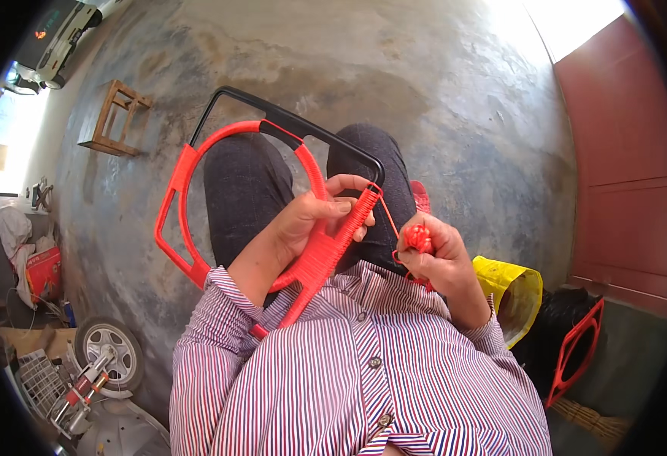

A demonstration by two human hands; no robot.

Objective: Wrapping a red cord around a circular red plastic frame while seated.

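Left hand (311, 220) gripped the half-wrapped black plastic frame (288, 125) – right-hand fingers (436, 235) clenched the red cord ball (418, 238); 1 side stayed bare.

Wooden stool (115, 119) tipped on concrete floor (425, 91), far left. Small wheel (109, 354) and wire basket (41, 384) lower left. Yellow bag (512, 292) right, black bag (558, 327) beside it, 1 spare red frame (574, 351) leaning there. Red door (622, 144) right.
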